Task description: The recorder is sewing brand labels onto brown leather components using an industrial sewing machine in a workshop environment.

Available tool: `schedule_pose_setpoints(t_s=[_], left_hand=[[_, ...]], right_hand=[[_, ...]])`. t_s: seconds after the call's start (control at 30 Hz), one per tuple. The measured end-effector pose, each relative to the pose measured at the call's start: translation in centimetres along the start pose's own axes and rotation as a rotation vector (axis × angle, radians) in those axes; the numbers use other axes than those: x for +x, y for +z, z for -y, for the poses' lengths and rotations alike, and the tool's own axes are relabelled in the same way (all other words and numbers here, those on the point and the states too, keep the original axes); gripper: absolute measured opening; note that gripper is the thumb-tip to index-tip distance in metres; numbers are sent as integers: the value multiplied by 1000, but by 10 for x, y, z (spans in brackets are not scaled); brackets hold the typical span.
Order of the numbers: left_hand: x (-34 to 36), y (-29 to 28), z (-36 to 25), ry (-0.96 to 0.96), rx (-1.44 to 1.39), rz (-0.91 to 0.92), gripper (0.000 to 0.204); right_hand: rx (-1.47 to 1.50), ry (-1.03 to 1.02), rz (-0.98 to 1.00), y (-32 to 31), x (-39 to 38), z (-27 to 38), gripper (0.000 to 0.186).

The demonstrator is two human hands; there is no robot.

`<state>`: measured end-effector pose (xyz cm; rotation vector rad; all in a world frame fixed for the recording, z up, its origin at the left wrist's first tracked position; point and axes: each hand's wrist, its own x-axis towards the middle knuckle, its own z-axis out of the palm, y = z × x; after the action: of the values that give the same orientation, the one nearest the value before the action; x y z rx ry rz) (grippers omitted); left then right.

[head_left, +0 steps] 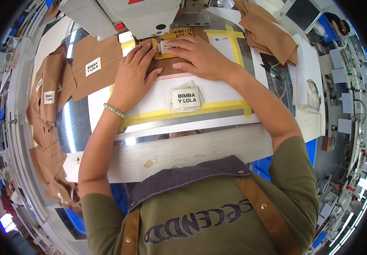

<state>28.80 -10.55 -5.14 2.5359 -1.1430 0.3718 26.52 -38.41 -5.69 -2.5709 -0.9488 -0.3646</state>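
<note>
Both hands lie under the white sewing machine head [149, 17] on a brown fabric piece [163, 76]. My left hand [137, 70] rests with its fingers stretched forward, the tips beside a yellow template [160, 55]. My right hand [202, 56] is spread flat, its fingertips over a white label [165, 46] that sits at the template; part of the label is hidden. Neither hand grips anything. Nearer to me, a small stack of white printed labels [186, 98] lies on white card. The needle area is hidden behind the machine head.
On the left, brown pieces with labels [92, 68] trail over the table edge in a joined heap [47, 110]. A stack of plain brown pieces [272, 36] stands at the back right. Thread snips [274, 74] lie right of the yellow tape [237, 49]. A pale board [192, 146] runs along the front.
</note>
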Motion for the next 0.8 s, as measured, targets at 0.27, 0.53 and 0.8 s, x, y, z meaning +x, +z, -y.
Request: schedule_pose_setpoints(t_s=[0.27,0.53,0.8], left_hand=[[-1,-8,3,54,24,31,59],[-1,-20,3,65,10,111,60],[-12,-30,4,6,-76,108,54]], right_hand=[[62,52,56,-4,-1,-2,49],[62,45,44,-5,-4,-3,48],[84,54,35,-4,-5,-4,47]])
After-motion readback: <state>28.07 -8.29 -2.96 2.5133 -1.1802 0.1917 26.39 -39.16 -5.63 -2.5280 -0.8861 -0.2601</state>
